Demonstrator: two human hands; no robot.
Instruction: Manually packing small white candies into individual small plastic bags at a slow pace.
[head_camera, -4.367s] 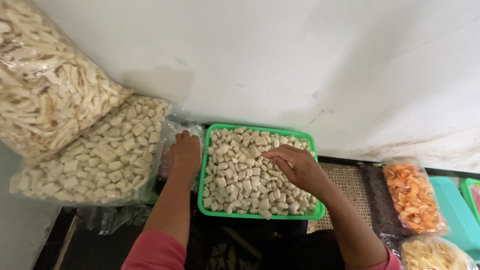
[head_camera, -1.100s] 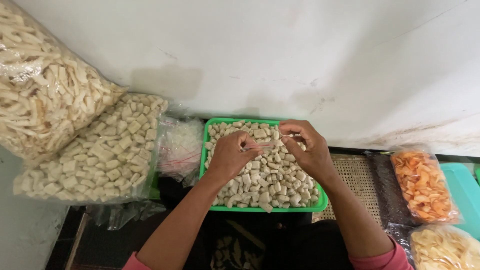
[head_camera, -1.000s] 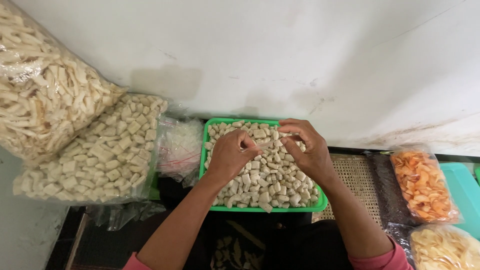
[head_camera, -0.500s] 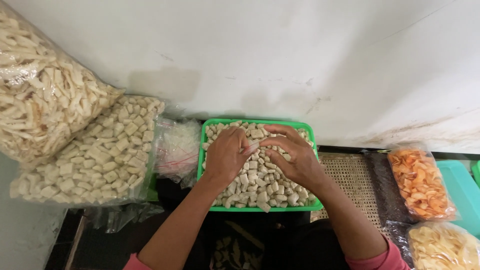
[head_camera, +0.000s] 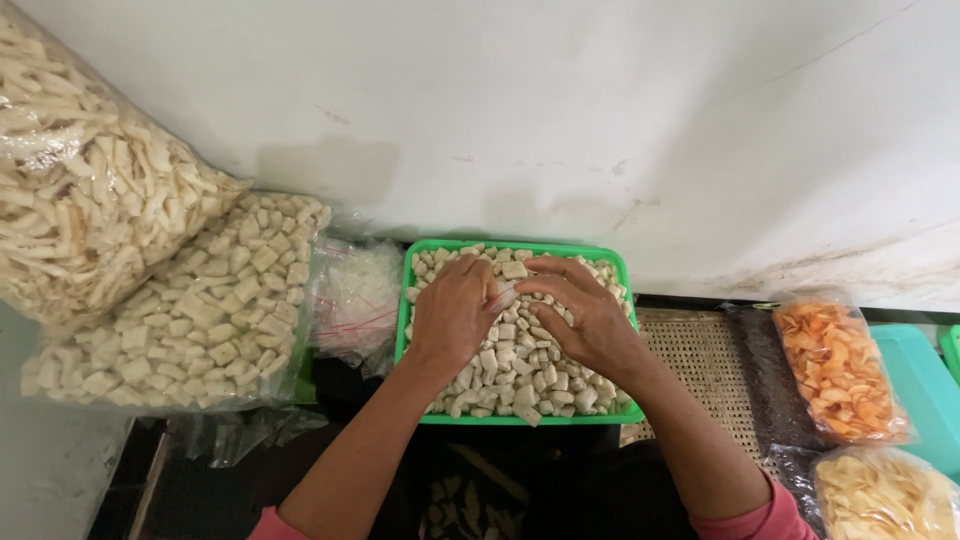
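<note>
A green tray (head_camera: 521, 418) heaped with small pale cracker pieces (head_camera: 520, 375) sits on the floor against the white wall. Both my hands hover over its far half. My left hand (head_camera: 455, 310) and my right hand (head_camera: 580, 315) pinch between them a small clear plastic bag (head_camera: 505, 293) with a red strip at its mouth. The fingertips of the two hands almost meet over the bag, and most of it is hidden by them.
A stack of small clear bags (head_camera: 355, 295) lies left of the tray. Two big sacks of pale crackers (head_camera: 190, 300) and chips (head_camera: 80, 200) fill the left. At the right are bags of orange chips (head_camera: 840, 370) and yellow chips (head_camera: 885, 495), a teal lid (head_camera: 930, 385), a woven mat (head_camera: 705, 365).
My left hand left the stack of small bags and joined my right hand over the tray with a small clear bag. In the last second both hands sank slightly and drew closer together.
</note>
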